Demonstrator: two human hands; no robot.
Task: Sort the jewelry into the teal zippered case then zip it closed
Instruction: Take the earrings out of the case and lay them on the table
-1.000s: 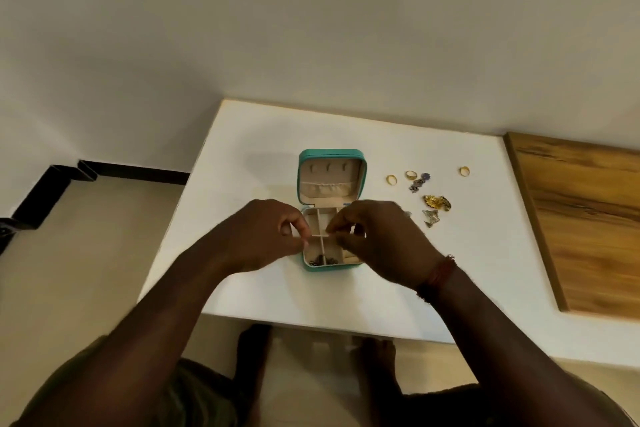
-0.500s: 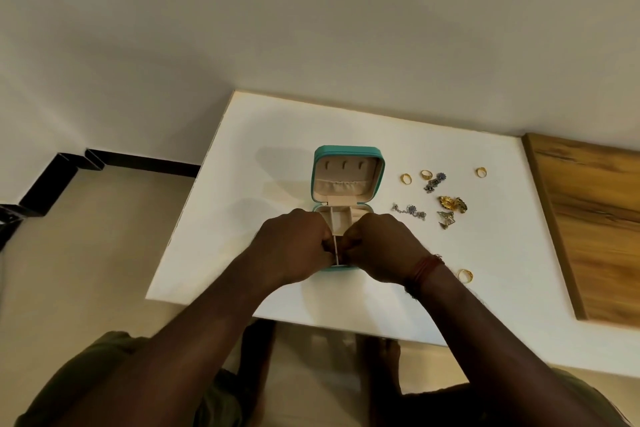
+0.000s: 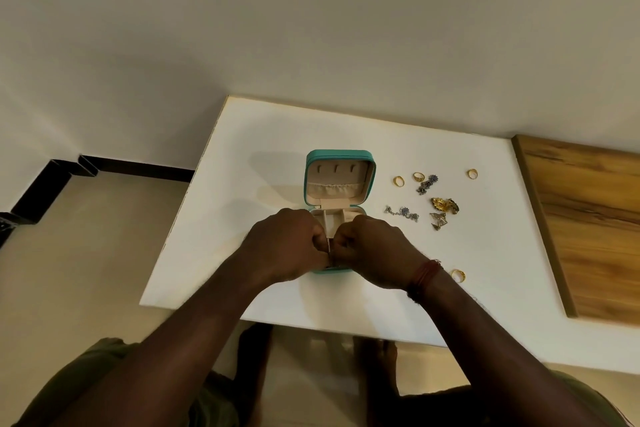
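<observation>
- Looking down through the head camera, I see the white worktop point(image 3: 263, 139) filling the middle of my view, its far edge against a pale wall.
- Along the worktop's 3 o'clock side lies a wooden board point(image 3: 588, 225), flat.
- My operator's left hand point(image 3: 287, 246) and right hand point(image 3: 374, 250) meet knuckle to knuckle over the near half of the case, at 6 o'clock from its lid.
- Each grip is closed tight, fingers curled in; together they pinch a silvery strand point(image 3: 328, 246) that runs down the gap between them.
- The teal case point(image 3: 339, 154) sits mid-worktop with its lid standing open at 12 o'clock, showing beige lining. The hands hide most of the tray.
- Loose jewelry lies at 2 to 3 o'clock of the case, apart from it: gold rings point(image 3: 399, 180), a silver flower piece point(image 3: 426, 184), a gold cluster point(image 3: 445, 205), a silver chain piece point(image 3: 401, 212).
- A red thread band point(image 3: 424, 276) circles the right wrist.
- A lone gold ring point(image 3: 458, 274) lies at 4 o'clock of the case, just beside that wrist.
</observation>
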